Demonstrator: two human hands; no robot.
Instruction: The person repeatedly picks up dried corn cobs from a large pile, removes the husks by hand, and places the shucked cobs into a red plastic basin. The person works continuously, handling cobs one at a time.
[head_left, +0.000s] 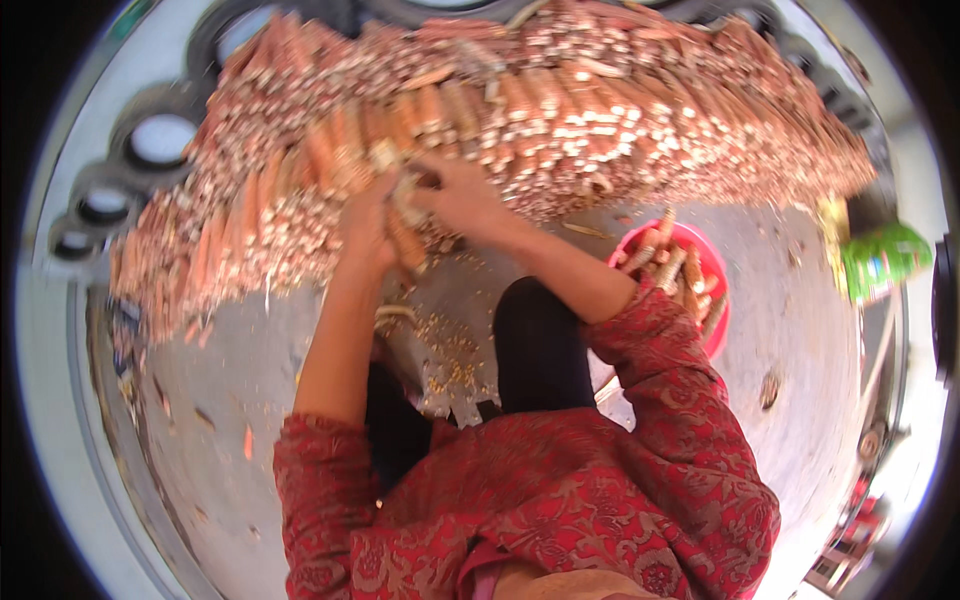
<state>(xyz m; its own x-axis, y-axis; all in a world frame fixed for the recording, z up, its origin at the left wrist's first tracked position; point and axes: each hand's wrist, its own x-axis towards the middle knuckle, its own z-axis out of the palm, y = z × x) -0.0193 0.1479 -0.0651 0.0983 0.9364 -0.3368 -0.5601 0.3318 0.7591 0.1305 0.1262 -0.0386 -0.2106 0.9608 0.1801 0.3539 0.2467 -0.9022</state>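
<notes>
My left hand is closed around an orange-brown corn cob, which slants down past the fingers. Close beside it, my right hand bends its fingers towards a pale, blurred piece between the two hands. Blur hides whether the right fingers grip that piece or only touch it. Directly beyond both hands rises a large stack of corn cobs, laid in rows with most of their pale ends facing me. Loose yellow kernels lie scattered on the floor between my legs.
A pink bucket with several cobs stands by my right elbow. Tyres line the wall behind the stack. A green packet is at the far right. Cob scraps dot the grey floor.
</notes>
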